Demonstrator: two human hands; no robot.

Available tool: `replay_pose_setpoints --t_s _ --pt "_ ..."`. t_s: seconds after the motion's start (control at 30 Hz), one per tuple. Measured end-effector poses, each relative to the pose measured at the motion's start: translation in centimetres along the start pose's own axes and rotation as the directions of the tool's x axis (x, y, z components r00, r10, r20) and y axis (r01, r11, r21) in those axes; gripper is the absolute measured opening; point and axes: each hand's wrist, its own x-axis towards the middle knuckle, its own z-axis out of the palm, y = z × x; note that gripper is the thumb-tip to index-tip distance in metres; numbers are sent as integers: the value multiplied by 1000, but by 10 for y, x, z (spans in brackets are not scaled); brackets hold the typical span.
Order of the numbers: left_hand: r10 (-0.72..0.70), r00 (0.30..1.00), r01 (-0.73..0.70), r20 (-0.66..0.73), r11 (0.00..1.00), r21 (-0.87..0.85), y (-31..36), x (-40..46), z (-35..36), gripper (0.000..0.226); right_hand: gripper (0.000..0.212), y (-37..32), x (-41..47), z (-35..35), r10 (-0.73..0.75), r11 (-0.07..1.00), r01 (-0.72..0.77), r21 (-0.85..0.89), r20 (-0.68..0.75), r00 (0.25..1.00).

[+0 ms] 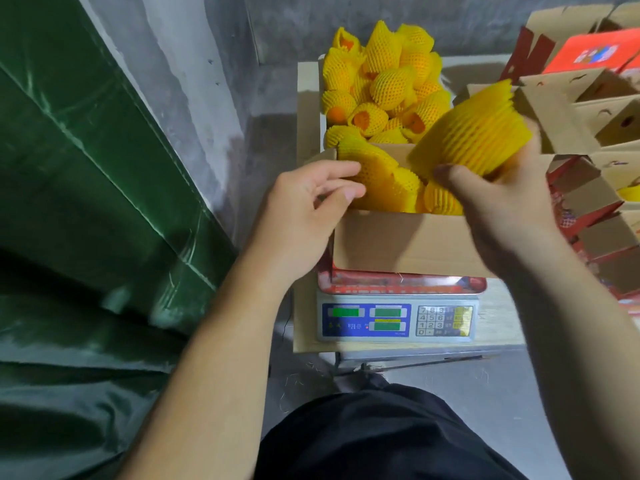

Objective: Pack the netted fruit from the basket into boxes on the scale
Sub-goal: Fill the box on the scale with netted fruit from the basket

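Note:
A cardboard box [408, 240] stands on a grey electronic scale [396, 320]. Several fruits in yellow foam netting lie inside it. My left hand [304, 202] holds one netted fruit [374, 178] at the box's left edge. My right hand [498, 199] grips another netted fruit [474, 133] above the box's right side; it is blurred. Behind the box, a heap of netted orange fruit [381, 84] fills a container whose sides are mostly hidden.
Folded cardboard boxes with red printing [588, 109] are stacked to the right. A green tarpaulin [86, 202] covers the left side. The scale rests on a pale board [502, 320] over a concrete floor [502, 393]. A concrete wall is behind.

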Motion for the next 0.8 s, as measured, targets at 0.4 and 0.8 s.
replay_pose_setpoints --t_s 0.4,0.8 --pt "-86 996 86 23 996 20 -11 12 4 29 64 13 35 -32 210 638 202 -743 421 883" --pt "-117 991 111 60 990 88 -3 15 15 31 56 0 10 -8 40 739 320 -593 512 858"
